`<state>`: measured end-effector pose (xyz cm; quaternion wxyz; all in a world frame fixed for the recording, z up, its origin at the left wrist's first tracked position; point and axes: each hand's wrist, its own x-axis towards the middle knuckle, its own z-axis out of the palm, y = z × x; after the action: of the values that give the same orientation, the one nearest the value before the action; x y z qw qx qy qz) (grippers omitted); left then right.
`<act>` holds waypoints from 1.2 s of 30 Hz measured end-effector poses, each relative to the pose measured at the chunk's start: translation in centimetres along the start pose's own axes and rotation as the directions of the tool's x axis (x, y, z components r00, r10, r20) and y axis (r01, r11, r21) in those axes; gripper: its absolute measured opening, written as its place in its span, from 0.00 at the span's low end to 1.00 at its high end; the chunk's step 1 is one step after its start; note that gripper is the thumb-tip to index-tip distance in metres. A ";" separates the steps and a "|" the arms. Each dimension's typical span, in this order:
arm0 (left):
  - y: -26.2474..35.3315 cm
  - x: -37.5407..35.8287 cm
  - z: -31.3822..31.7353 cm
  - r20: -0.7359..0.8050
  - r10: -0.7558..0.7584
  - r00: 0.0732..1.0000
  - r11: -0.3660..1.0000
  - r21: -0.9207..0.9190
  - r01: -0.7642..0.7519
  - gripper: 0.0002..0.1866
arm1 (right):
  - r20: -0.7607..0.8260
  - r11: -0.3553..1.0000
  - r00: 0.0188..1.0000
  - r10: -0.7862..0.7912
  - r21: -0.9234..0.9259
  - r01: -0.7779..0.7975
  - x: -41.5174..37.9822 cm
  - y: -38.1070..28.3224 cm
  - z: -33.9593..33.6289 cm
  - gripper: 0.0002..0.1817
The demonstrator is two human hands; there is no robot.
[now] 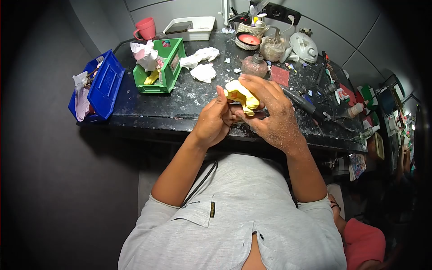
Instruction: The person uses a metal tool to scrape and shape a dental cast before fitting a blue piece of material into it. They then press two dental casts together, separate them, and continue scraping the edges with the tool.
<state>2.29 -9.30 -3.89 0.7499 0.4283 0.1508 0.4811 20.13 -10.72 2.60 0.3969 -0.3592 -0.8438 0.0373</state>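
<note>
A blue bin point(102, 85) is seen hanging tilted at the far left edge of the dark table point(153, 108), with crumpled paper in it. Just to its right a green bin point(167, 67) is set on the table; white and pink paper and a yellow piece are held in it. A red mug point(146, 29) and a white tray point(191, 28) are placed at the far edge behind the green bin. Two white crumpled wads point(202, 63) are noted on the table right of the green bin.

At the near edge, centre, a yellow cast point(241, 95) is held above the table between both hands. The left hand point(215, 120) is curled, its fingertips pinched against the near-left end of the cast. The right hand point(269, 108) is wrapped over the cast from the right, fingers pressed along its far side; the hand and forearm are dusted with white powder.

Beyond the hands a small glass burner point(254, 65) and a glass jar point(272, 47) are recorded. A dark handheld tool point(302, 103) is laid on the table just right of the right hand. Small tools and coloured bits are scattered at the far right. Part of another person in a pink top point(363, 243) is visible at the lower right.
</note>
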 end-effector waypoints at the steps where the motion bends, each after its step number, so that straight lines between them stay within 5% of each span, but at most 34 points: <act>1: 0.1 0.0 0.0 0.016 0.010 1.000 1.000 -0.014 -0.010 0.37 | 0.013 1.000 1.000 0.016 -0.001 -0.016 0.2 -0.2 0.0 0.34; 5: -0.8 0.3 -1.7 0.109 0.049 0.993 0.984 -0.177 -0.029 0.36 | 0.032 1.000 0.999 0.026 -0.001 -0.026 0.5 -0.2 0.0 0.33; 8: -1.1 0.3 -1.9 0.022 0.041 0.999 0.989 -0.143 -0.037 0.36 | 0.049 1.000 0.998 0.030 0.003 -0.031 0.7 -0.2 -0.1 0.34; 11: -0.9 0.4 -2.0 0.128 0.068 0.989 0.990 -0.131 -0.051 0.37 | 0.074 0.999 0.997 0.036 0.004 -0.036 0.8 -0.2 -0.3 0.35; 17: -0.6 0.2 -1.0 0.022 0.035 0.999 0.991 -0.133 -0.032 0.37 | 0.086 0.999 0.995 0.041 -0.002 -0.041 0.8 -0.2 -0.6 0.36; 30: 0.1 -0.1 0.1 0.053 0.023 0.998 0.999 -0.031 -0.021 0.40 | 0.100 0.997 0.995 0.004 0.082 -0.012 0.7 0.1 -1.5 0.37; 32: -0.3 0.2 -0.4 0.076 0.052 0.996 0.999 0.002 -0.053 0.40 | 0.162 0.940 0.979 0.121 0.298 -0.165 0.6 0.2 -1.6 0.36; 36: -0.1 0.0 -0.4 0.041 0.042 0.998 0.999 -0.034 -0.041 0.39 | 0.210 0.861 0.954 0.214 0.420 -0.285 0.5 0.5 -1.2 0.31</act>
<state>2.09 -9.11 -4.17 0.7498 0.4288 0.1181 0.4898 21.06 -10.27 3.63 0.3928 -0.3610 -0.7874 0.3087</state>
